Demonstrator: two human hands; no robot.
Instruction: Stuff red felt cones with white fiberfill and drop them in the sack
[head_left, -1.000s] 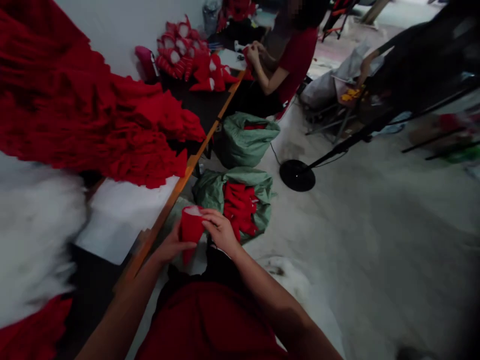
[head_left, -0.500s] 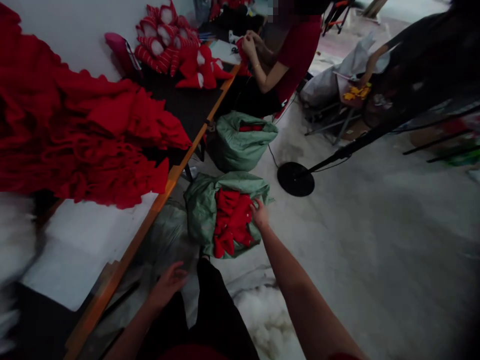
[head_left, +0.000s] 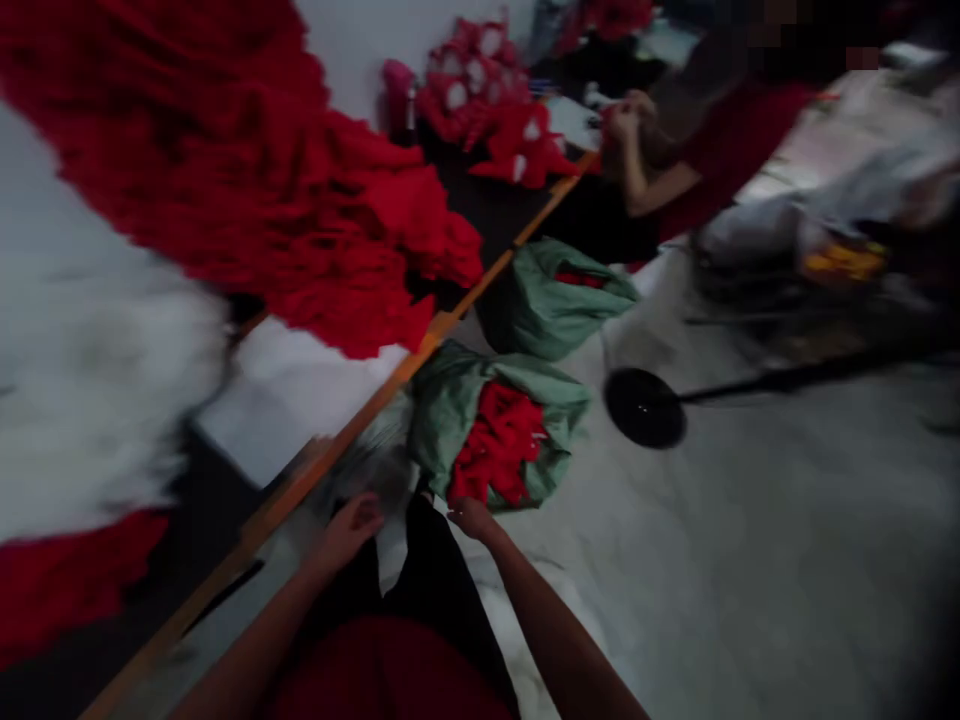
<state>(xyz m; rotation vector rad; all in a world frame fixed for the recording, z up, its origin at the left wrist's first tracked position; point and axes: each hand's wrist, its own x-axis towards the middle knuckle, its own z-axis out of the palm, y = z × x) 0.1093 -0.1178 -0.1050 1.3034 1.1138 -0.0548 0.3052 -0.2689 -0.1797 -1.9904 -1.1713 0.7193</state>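
Observation:
A green sack [head_left: 570,400] stands on the floor in front of me, its mouth spread wide around red fabric pieces [head_left: 499,440]. My right hand [head_left: 472,518] is at the sack's near edge, fingers curled inward; whether anything is pinched in them is too blurred to see. Over my lap and left of the sack is my left hand [head_left: 356,525], fingers loosely bent and apart, with nothing visible in it. A clear plastic bag [head_left: 382,450] lies between the table edge and the sack.
Along my left runs a wood-edged table [head_left: 345,430] bearing heaped red fabric [head_left: 300,190], a white sheet [head_left: 292,400] and white stuffing [head_left: 97,370]. Beyond are a second green sack [head_left: 555,310], a seated co-worker [head_left: 720,160] and a round black stand base [head_left: 645,407].
My right hand has drawn back from the red pieces to the sack's near edge. My left hand has moved slightly, its fingers more bent. The view has turned left.

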